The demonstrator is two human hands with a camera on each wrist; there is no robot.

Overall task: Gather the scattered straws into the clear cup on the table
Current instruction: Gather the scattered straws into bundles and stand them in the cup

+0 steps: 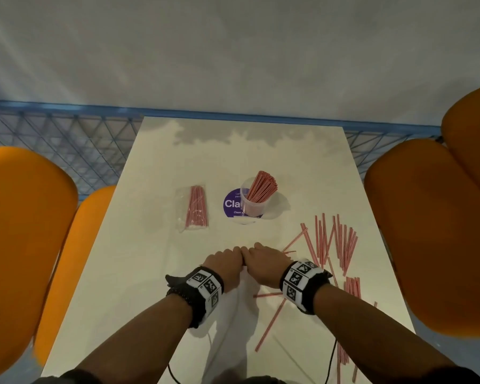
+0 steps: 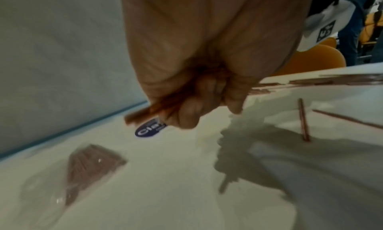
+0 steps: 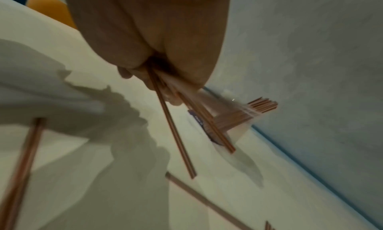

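Both hands meet knuckle to knuckle on the worktop (image 1: 155, 273), directly on the near side of the clear cup (image 1: 252, 202). Left hand (image 1: 225, 263) has its fingers curled round a small bundle of red-striped straws (image 2: 143, 114), whose ends poke out past the fingers toward the cup. Right hand (image 1: 266, 263) likewise pinches a few straws (image 3: 174, 132), which splay from the fingers and slant down toward the worktop, their tips pointing roughly at the cup.

The cup stands upright on a purple round sticker (image 1: 230, 203), farther from the person than the hands, and already holds a leaning sheaf of straws (image 1: 261, 187). Neither hand looks clearly nearer to it, since they sit side by side almost in line with it.

Most scattered straws (image 1: 333, 242) lie to the right of the cup and nearer the person, their long axes running mostly away from the person; a few more (image 1: 272, 320) lie nearer still, slanted. A clear packet of straws (image 1: 194, 207) rests to the left of the cup.

I judge the next move is to square the held straws into one bundle, tip it upright and carry it forward to the cup's mouth.
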